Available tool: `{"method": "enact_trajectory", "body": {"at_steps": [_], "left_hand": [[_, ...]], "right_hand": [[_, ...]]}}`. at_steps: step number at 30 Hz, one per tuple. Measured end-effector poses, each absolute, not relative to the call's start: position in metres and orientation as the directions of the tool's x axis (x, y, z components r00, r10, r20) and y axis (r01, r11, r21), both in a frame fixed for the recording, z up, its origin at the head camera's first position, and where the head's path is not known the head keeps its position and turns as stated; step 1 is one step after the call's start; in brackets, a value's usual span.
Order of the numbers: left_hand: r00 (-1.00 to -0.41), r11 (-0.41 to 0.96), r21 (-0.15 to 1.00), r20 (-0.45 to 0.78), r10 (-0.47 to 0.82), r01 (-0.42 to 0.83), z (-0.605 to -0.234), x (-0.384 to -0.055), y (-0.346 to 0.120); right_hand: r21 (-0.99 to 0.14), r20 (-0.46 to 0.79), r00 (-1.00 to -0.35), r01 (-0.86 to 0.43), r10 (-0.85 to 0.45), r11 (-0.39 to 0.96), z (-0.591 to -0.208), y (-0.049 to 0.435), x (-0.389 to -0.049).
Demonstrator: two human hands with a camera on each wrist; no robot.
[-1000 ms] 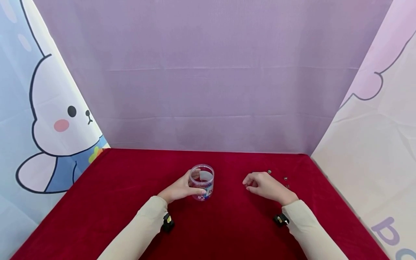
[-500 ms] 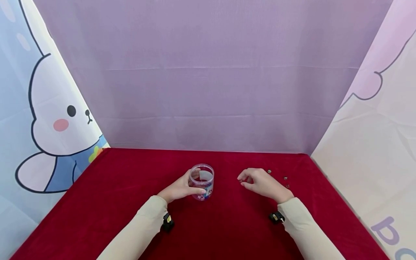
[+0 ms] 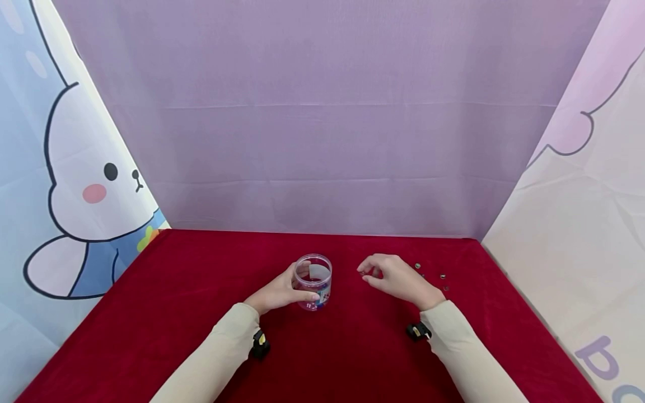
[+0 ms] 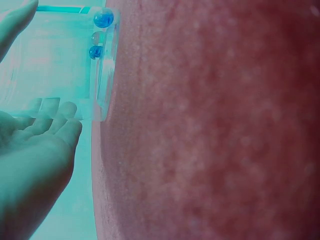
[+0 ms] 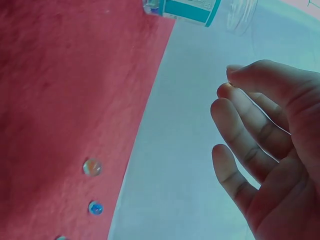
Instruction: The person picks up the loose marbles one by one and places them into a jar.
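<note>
My left hand [image 3: 276, 293] grips a clear plastic jar [image 3: 323, 292] round its side, thumb in front and fingers behind. The jar stands upright and lidless on the red cloth, a label on its wall. Blue marbles [image 4: 103, 19] and a paler one [image 4: 97, 37] lie at its bottom in the left wrist view. To the right of the jar, my right hand [image 3: 395, 277] is raised over the cloth. Its thumb and index fingertip pinch a small marble [image 5: 230, 84], mostly hidden by the fingers. Its other fingers are loosely bent.
Several loose marbles [image 3: 443, 276] lie on the red cloth [image 3: 227, 347] beyond and right of my right hand. A purple curtain [image 3: 322, 140] closes off the back; printed cloths [image 3: 101, 168] hang at both sides.
My right hand has moved left and slightly away from me, towards the jar, with the marble in its fingertips. My left hand and the jar have stayed put.
</note>
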State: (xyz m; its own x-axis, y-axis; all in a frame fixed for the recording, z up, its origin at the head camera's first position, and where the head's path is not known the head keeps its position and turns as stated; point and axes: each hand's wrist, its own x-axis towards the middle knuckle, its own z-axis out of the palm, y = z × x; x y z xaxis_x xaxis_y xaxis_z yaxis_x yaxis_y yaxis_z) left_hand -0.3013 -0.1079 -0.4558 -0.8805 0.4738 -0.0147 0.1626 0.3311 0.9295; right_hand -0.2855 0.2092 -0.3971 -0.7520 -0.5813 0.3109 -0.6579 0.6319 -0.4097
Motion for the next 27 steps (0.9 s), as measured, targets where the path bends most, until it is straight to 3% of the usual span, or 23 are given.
{"method": "enact_trajectory", "body": {"at_steps": [27], "left_hand": [[-0.886, 0.332, 0.933, -0.029, 0.463, 0.143, -0.456, -0.300, -0.109]], "right_hand": [[-0.403, 0.372, -0.712, -0.702, -0.596, 0.587, -0.381, 0.164, -0.290]]}}
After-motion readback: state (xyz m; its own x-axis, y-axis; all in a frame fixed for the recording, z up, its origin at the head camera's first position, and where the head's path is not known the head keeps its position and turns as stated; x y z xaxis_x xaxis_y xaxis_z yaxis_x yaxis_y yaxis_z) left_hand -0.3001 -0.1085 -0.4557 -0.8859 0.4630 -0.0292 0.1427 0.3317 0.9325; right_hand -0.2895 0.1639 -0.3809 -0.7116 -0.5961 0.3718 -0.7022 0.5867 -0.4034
